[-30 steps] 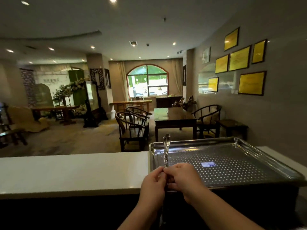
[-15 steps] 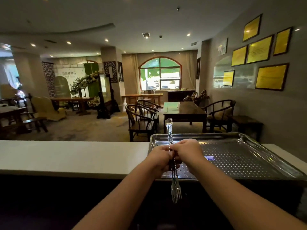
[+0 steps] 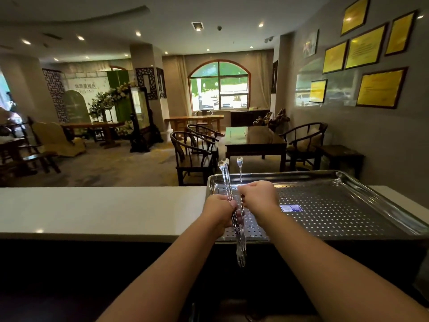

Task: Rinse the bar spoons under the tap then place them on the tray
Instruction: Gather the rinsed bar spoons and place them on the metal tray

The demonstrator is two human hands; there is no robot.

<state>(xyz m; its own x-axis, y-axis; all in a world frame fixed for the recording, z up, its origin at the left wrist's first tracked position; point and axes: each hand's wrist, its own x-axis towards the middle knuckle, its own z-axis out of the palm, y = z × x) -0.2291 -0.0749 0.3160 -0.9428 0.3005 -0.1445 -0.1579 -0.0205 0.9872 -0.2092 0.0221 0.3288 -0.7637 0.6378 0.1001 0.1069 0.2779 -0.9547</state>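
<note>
My left hand (image 3: 219,211) is closed around a bundle of long twisted-stem bar spoons (image 3: 225,180), bowls pointing up and forked ends hanging down over the dark sink edge. My right hand (image 3: 258,196) grips one separate bar spoon (image 3: 240,169), held upright just right of the bundle. Both hands hover above the front left corner of the perforated steel tray (image 3: 336,205), which lies on the white counter. No tap shows in view.
The white counter (image 3: 97,208) stretches left of the tray. A small blue label (image 3: 291,208) lies on the tray floor. Below the counter edge is a dark sink area. Beyond stand wooden chairs (image 3: 192,154) and a table (image 3: 254,138).
The hands rose and moved forward over the tray's corner. My right hand has drawn one spoon away from the bundle, so the spoons now stand apart in two groups.
</note>
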